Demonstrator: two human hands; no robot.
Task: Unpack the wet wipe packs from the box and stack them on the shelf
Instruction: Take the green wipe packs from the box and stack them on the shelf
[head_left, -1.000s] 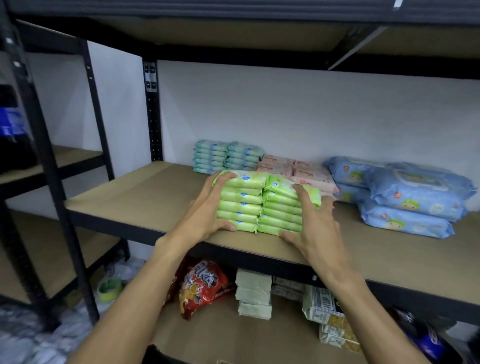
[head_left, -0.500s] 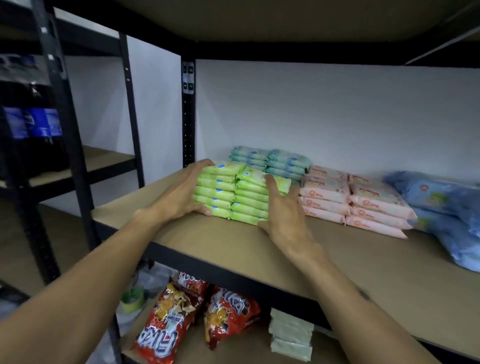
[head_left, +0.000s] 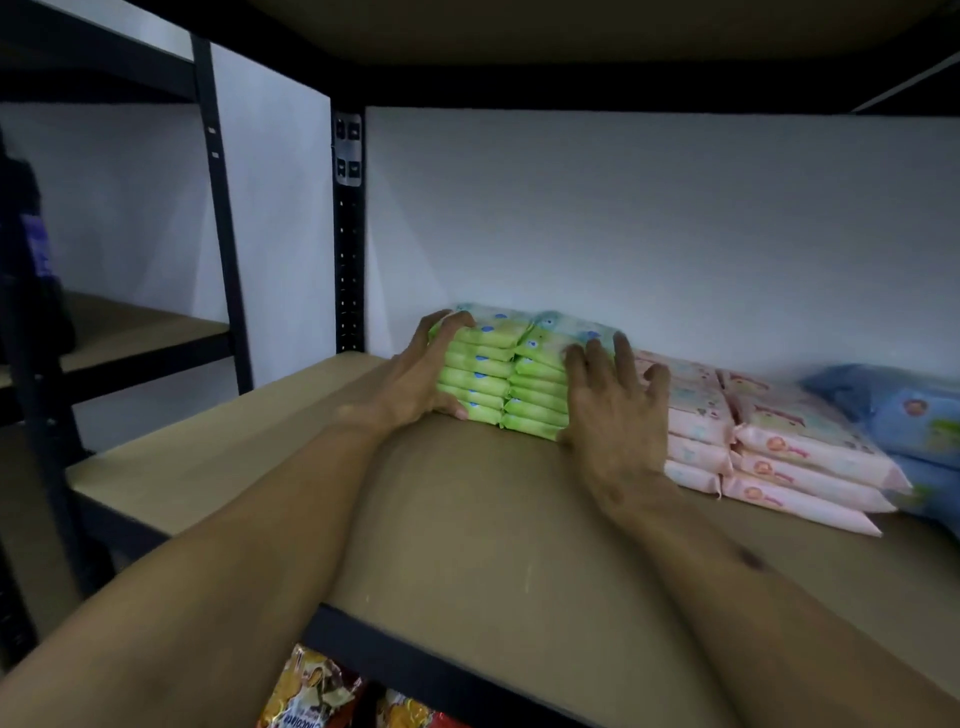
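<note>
Toward the shelf's (head_left: 467, 530) back edge, grips the green packs (head_left: 491, 366) with the left hand (head_left: 415, 384), fingers curled over the left stack's top. Presses the right stack with the right hand (head_left: 613, 415), fingers spread, touching pink packs (head_left: 779, 452).

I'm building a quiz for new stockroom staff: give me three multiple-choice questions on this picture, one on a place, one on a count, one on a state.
1. What lies just right of the green packs on the shelf?
A. snack bags
B. pink packs
C. bottles

2. How many side-by-side stacks do the green packs form?
A. one
B. two
C. four

3. How are the green packs placed?
A. lifted in the air
B. inside a box
C. resting on the shelf between the left hand and right hand

Answers: 1 B, pink packs sit beside the right hand; 2 B, a seam splits them in two; 3 C, their bottoms meet the shelf.
</note>
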